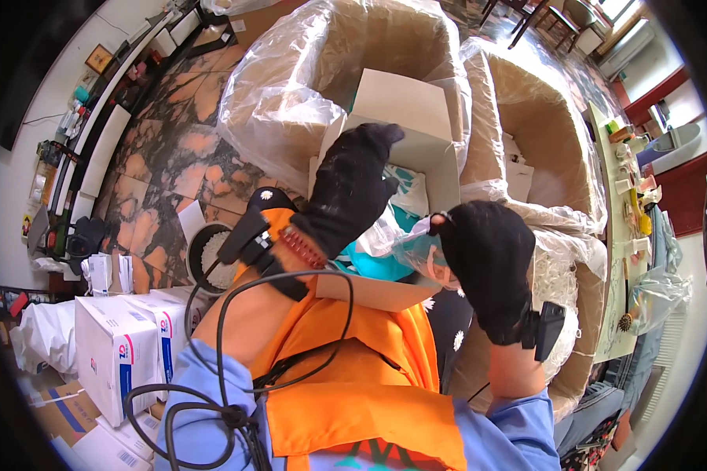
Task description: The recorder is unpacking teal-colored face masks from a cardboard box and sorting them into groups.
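Note:
An opened white cardboard box [397, 94] stands in front of my body, its far flap raised. Inside lie turquoise and white items [407, 206], partly covered by my hands, so their kind cannot be made out. My left hand [352, 177], in a black glove, reaches over the box's left side with thumb and fingers apart, nothing visible between them. My right hand [487, 259], also gloved in black, is closed at the box's right side. It pinches the edge of a clear plastic bag [420, 255] that hangs over the box opening.
Large cartons lined with clear plastic [271, 110] stand ahead, with another carton [530, 118] to the right. A dark bin [212, 255] sits left of my knee. White packages [110, 345] are stacked at lower left. A black cable [221, 353] loops across my left arm. A cluttered table [617, 298] runs along the right.

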`<state>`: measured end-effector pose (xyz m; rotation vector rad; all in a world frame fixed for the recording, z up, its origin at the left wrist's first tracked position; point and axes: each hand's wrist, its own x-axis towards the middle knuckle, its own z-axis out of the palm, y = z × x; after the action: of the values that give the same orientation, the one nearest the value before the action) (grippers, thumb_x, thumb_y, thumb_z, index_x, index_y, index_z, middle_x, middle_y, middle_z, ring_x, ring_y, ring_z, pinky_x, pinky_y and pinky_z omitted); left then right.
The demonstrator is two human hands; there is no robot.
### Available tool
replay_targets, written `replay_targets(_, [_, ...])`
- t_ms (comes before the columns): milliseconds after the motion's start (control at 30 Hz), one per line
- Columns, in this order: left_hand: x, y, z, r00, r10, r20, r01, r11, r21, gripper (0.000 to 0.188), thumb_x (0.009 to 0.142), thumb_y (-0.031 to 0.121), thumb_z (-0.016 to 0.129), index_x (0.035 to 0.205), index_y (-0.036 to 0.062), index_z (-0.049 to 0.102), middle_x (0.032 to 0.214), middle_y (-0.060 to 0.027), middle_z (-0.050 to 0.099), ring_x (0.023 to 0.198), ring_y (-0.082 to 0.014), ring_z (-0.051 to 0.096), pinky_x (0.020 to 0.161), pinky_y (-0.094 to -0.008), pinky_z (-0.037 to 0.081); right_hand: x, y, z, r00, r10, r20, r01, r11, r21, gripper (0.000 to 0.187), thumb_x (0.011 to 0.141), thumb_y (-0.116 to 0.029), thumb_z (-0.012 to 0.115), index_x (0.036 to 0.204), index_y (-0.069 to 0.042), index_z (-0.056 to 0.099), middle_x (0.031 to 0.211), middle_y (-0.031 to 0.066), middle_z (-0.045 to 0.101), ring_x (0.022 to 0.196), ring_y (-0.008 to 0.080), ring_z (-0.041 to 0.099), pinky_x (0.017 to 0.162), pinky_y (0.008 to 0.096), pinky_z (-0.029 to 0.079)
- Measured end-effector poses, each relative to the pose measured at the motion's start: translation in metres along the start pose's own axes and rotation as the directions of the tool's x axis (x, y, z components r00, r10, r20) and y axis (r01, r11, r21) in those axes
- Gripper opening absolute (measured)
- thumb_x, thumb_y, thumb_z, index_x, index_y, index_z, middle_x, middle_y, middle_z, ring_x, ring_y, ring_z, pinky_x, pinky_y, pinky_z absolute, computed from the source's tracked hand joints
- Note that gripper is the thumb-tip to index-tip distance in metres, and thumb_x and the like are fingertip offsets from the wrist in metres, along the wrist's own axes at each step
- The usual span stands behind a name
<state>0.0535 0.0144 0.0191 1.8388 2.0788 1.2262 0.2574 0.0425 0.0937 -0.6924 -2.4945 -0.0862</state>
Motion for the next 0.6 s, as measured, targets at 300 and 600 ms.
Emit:
replay_targets(300, [-0.028,0.009,-0.012,0.899,0.230,0.372,0.010,0.840,-0.543,0.032,0.082,0.013,0.078,0.109,0.0050,0.065,0.100,-0.0139,0.069,0.092,-0.0289,0.067,0.083,-0.0359,0.051,0.017,0.017,0.019,0.998,-0.062,0.025,0.058,0.990,0.132,0.024,0.080,-0.026,0.073,0.069,-0.012,0.059,0.064,0.0096,0.056,0.061,0.0313,0.059,0.055,0.0425,0.045])
replay_targets(600, [-0.026,0.012,-0.017,0.828,-0.201,0.523,0.552,0.456,-0.698,0.041,0.087,0.018,0.075,0.120,-0.0017,0.063,0.106,-0.0078,0.071,0.095,-0.0147,0.065,0.086,-0.0313,0.053,0.029,0.029,-0.007,0.894,0.431,-0.124,-0.306,0.787,0.536,0.067,0.074,-0.009,0.082,0.134,-0.005,0.053,0.110,0.0087,0.064,0.105,0.0176,0.060,0.091,0.0334,0.048])
